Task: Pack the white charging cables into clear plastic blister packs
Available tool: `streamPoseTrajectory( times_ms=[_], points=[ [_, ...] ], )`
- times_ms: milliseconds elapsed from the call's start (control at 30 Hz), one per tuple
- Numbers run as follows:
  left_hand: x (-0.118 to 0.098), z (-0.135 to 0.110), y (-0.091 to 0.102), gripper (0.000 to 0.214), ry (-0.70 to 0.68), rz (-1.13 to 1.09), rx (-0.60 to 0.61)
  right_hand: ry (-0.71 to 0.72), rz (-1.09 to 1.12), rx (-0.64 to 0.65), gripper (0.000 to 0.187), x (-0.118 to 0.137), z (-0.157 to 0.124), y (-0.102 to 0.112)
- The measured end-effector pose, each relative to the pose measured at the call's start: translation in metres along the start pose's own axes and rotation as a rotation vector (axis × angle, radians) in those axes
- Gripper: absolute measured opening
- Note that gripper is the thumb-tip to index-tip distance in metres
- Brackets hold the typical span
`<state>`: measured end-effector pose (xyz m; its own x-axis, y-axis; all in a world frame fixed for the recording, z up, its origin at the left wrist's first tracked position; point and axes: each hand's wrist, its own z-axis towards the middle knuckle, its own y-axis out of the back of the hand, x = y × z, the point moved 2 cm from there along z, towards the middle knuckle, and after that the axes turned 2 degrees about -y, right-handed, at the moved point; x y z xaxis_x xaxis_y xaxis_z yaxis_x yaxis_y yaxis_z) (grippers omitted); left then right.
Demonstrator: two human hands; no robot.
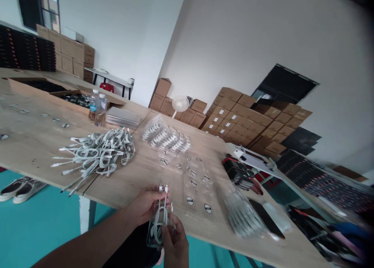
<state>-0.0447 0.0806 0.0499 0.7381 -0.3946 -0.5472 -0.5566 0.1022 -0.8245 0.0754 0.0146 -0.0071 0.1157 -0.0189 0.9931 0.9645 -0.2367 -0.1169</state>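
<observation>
Just past the table's front edge, my left hand (147,203) pinches the connector end of a coiled white cable (161,215). The coil lies partly inside a clear plastic bag (152,236). Lower down, my right hand (177,240) grips the bag, its thumb pressed on the front. A large tangled pile of white cables (102,151) lies left of my hands. Flat clear bags with round black-and-white labels (190,200) are spread on the table to the right of my hands. Behind them sits a group of bagged coiled cables (166,135).
Two plastic bottles (101,110) stand beside an open carton (76,98). On the right lie a stack of clear bags (244,213), a dark flat panel (266,218) and a black stack (238,172). Cardboard boxes (233,116) line the wall near a white fan (180,103).
</observation>
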Motion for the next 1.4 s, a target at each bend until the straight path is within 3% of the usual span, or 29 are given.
streamPoseTrajectory(
  times_ms=[133,600,867,1167,1400],
  points=[
    [0.002,-0.001,0.002,0.017,0.028,0.031,-0.043,-0.028,-0.003,-0.021,0.058,-0.009,-0.003,0.002],
    [0.001,-0.003,-0.001,0.025,-0.042,0.032,0.092,-0.025,0.037,-0.008,0.053,0.000,0.001,0.008],
    [0.001,-0.001,0.007,0.023,-0.019,-0.010,0.082,-0.083,0.042,-0.004,0.061,-0.006,-0.004,0.004],
    [-0.001,0.003,0.010,0.037,-0.024,0.021,-0.029,-0.051,0.024,0.042,0.058,-0.002,-0.008,0.003],
    [0.000,-0.002,0.004,0.025,-0.055,0.083,0.054,0.017,-0.039,0.027,0.059,0.003,-0.001,0.012]
  ],
)
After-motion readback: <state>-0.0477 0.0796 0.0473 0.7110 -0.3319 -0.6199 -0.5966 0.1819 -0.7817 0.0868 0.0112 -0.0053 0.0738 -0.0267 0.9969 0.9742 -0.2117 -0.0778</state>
